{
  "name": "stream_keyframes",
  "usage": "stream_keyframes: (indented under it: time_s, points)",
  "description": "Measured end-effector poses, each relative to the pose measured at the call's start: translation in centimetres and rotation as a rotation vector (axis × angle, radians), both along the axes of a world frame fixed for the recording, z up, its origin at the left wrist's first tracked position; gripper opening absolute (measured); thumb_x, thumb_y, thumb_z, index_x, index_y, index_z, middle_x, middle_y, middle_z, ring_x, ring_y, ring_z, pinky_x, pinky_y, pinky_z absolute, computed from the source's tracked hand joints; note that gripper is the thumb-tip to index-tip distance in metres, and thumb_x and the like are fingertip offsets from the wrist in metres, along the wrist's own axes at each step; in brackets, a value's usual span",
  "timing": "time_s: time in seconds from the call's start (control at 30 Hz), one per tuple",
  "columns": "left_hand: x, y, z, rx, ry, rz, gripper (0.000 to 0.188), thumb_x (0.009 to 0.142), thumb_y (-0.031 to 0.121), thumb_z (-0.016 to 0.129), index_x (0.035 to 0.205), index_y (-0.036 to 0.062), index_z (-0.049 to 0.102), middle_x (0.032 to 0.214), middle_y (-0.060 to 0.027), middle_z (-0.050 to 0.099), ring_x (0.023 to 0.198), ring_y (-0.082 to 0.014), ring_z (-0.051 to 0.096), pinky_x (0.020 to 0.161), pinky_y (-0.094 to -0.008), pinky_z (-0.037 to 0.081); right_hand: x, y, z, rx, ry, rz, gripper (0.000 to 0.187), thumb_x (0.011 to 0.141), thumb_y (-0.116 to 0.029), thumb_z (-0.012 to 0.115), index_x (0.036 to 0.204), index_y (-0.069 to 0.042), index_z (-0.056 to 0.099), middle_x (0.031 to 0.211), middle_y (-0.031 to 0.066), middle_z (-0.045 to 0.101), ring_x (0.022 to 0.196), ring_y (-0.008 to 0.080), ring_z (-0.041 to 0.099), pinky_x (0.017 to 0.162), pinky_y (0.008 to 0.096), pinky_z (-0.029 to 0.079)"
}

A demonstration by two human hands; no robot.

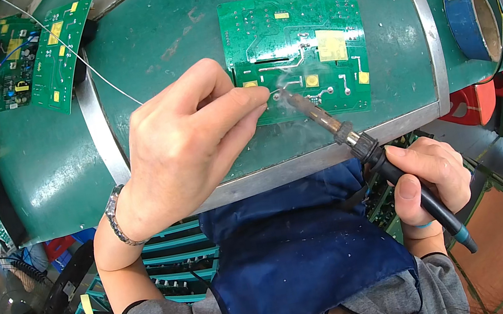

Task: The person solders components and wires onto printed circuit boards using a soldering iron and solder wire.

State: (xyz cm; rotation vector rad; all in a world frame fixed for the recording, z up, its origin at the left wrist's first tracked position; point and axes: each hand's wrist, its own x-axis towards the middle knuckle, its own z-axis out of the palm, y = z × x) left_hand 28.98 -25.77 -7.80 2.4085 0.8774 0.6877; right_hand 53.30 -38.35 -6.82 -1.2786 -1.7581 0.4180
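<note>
Presently, the left hand (177, 133) is above the lower left of the circuit board (285, 40), its thumb and forefinger pinched narrow on a thin wire (107, 79) that runs in from the upper left and passes behind the hand. The right hand (433, 175) holds the soldering iron (368, 150), fingers wrapped round its black grip. The iron slants up and left, its tip at the lower middle of the board, just beside the left fingertips; whether the tip touches cannot be told. Smoke rises at that spot. The board lies printed side up on the green bench (162, 31), near its metal front edge. Two further boards (60, 63) are at the upper left; a blue tape roll (465, 25) stands at the right.
</note>
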Motion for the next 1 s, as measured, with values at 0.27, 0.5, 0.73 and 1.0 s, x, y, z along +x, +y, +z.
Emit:
stream_keyframes:
  time_s: [0.27, 0.5, 0.73, 1.0]
  points:
    - [-0.2, 0.2, 0.3, -0.03, 0.028, -0.018, 0.024, 0.069, -0.003, 0.077, 0.091, 0.0063, 0.074, 0.069, -0.0026, 0.049, 0.057, -0.0131, 0.051, 0.049, -0.0257, 0.04, -0.1, 0.0, 0.0, -0.012, 0.006, 0.014, 0.019, 0.08, -0.01, 0.069, 0.093, 0.004, 0.068, 0.06, 0.0064, 0.062, 0.047, 0.0172, 0.06, 0.044, 0.027, 0.048]
    - [-0.3, 0.2, 0.2, -0.029, 0.032, -0.012, 0.024, 0.071, -0.003, 0.076, 0.093, 0.0067, 0.074, 0.07, -0.0023, 0.05, 0.058, -0.0122, 0.051, 0.05, -0.0251, 0.04, -0.2, 0.1, 0.4, 0.005, 0.009, 0.041, 0.019, 0.08, -0.008, 0.069, 0.095, 0.004, 0.068, 0.061, 0.0068, 0.063, 0.048, 0.017, 0.06, 0.044, 0.0264, 0.048]
    - [-0.1, 0.2, 1.1, -0.084, 0.025, 0.101, 0.023, 0.072, -0.004, 0.074, 0.092, 0.0066, 0.074, 0.071, -0.0027, 0.051, 0.059, -0.0111, 0.052, 0.051, -0.0245, 0.041, -1.0, 0.7, 1.3, 0.023, -0.071, 0.107, 0.026, 0.074, -0.005, 0.075, 0.096, 0.005, 0.069, 0.067, 0.0077, 0.064, 0.05, 0.0167, 0.061, 0.045, 0.0253, 0.048]
    - [-0.3, -0.1, 1.1, -0.058, 0.017, 0.032, 0.023, 0.071, -0.004, 0.075, 0.091, 0.006, 0.074, 0.072, -0.0024, 0.053, 0.059, -0.0108, 0.054, 0.052, -0.0243, 0.043, -0.3, -0.4, 1.5, 0.178, -0.024, -0.02, 0.023, 0.084, -0.016, 0.068, 0.087, 0.008, 0.067, 0.054, 0.0066, 0.06, 0.04, 0.0146, 0.054, 0.035, 0.0234, 0.039]
